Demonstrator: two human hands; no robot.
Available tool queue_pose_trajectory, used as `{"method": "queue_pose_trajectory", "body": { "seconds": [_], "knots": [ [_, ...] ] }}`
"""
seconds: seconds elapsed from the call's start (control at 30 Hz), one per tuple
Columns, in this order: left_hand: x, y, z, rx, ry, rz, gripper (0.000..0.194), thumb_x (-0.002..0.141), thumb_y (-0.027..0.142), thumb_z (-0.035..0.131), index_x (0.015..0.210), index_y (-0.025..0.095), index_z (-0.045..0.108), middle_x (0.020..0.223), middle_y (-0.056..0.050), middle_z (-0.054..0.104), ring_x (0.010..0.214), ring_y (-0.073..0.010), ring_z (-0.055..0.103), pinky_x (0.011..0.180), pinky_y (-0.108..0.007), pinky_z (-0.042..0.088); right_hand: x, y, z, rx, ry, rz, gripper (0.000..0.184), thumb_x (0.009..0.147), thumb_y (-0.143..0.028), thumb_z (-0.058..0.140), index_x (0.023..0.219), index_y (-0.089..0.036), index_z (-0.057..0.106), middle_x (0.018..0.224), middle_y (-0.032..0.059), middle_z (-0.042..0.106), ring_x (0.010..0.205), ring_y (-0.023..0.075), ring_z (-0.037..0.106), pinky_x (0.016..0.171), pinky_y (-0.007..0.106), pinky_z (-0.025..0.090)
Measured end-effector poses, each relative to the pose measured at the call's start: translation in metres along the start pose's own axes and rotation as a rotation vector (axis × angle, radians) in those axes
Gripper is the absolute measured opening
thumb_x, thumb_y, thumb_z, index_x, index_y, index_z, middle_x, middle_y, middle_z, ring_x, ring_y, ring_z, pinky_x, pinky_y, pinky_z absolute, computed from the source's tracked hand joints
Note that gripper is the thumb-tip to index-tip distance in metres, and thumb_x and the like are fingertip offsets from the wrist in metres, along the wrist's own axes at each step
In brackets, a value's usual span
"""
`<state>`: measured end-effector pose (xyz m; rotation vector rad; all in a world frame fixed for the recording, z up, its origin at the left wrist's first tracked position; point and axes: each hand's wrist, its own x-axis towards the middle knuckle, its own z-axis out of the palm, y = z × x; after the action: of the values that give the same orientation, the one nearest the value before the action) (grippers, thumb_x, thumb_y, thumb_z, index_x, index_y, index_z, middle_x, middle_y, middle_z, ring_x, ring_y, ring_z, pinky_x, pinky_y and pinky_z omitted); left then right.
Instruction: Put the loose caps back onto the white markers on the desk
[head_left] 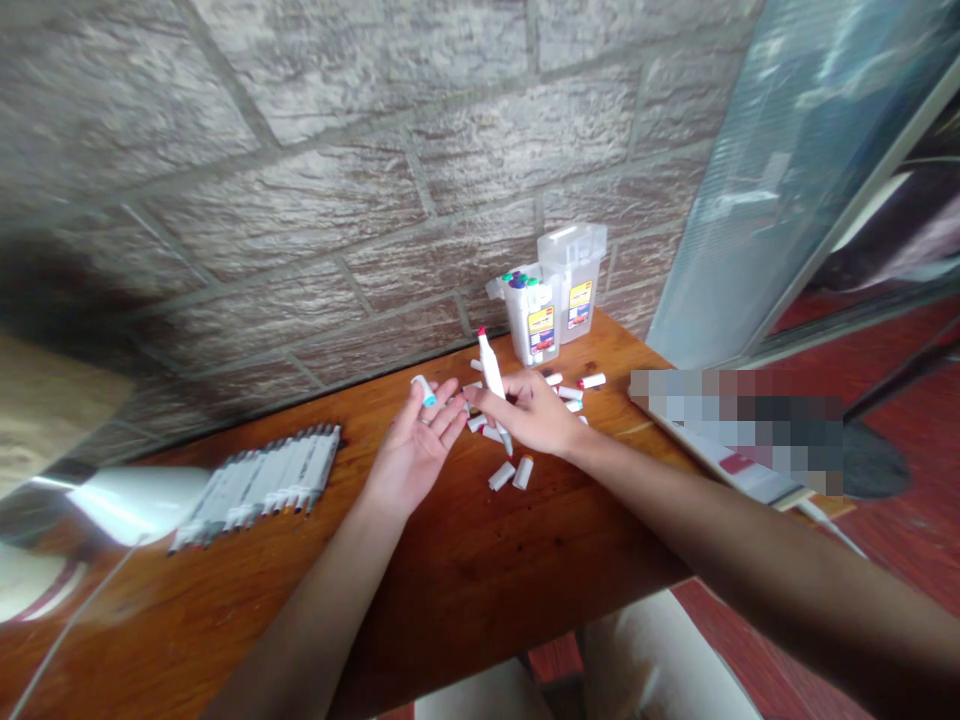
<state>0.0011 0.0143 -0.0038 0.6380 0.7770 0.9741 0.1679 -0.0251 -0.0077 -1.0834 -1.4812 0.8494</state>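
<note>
My left hand is turned palm up over the table. A white marker cap with a light-blue end sits between its thumb and index finger, while the other fingers are stretched out. Close beside it, my right hand is closed around a white marker, which stands tilted with a red tip at its upper end and a grey end below. Several loose caps lie around and under the right hand, among them a white cap and an orange-ended cap. Some are hidden behind the fingers.
A clear case holding markers with coloured ends stands beside another clear case near the brick wall. On the left lies a row of markers. A tablet-like device, partly blurred out, rests at the table's right edge with a cable.
</note>
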Motion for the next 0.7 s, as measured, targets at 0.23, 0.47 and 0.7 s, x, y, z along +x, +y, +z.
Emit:
{"method": "queue_pose_trajectory", "body": {
  "seconds": [0.23, 0.47, 0.7],
  "knots": [
    [-0.0046, 0.0023, 0.0040, -0.095, 0.007, -0.027, 0.024, 0.101, 0.034, 0.052, 0.089, 0.020, 0.068, 0.099, -0.001, 0.077, 0.095, -0.0122, 0.073, 0.089, -0.024, 0.054, 0.0016, 0.0002, 0.0006, -0.011, -0.008, 0.021, 0.054, 0.090, -0.054, 0.062, 0.053, -0.014, 0.056, 0.052, -0.0018, 0.056, 0.051, 0.0069, 0.047, 0.054, 0.023, 0.035],
    [-0.0052, 0.0010, 0.0058, -0.109, 0.012, -0.022, 0.027, 0.102, 0.033, 0.050, 0.087, 0.021, 0.069, 0.095, 0.002, 0.077, 0.087, -0.0101, 0.073, 0.080, -0.021, 0.055, -0.0013, -0.0034, -0.0009, -0.031, -0.052, 0.082, 0.051, 0.089, -0.050, 0.061, 0.054, -0.014, 0.053, 0.052, -0.0030, 0.051, 0.051, 0.0061, 0.043, 0.052, 0.023, 0.030],
    [-0.0018, -0.0008, 0.0033, -0.113, 0.004, -0.030, 0.021, 0.099, 0.034, 0.056, 0.088, 0.022, 0.069, 0.085, 0.004, 0.077, 0.076, -0.0081, 0.073, 0.071, -0.018, 0.056, -0.0026, -0.0026, 0.0000, -0.079, -0.173, 0.077, 0.040, 0.090, -0.038, 0.057, 0.059, -0.013, 0.054, 0.055, -0.0041, 0.046, 0.054, 0.0059, 0.042, 0.054, 0.021, 0.029]
  ]
}}
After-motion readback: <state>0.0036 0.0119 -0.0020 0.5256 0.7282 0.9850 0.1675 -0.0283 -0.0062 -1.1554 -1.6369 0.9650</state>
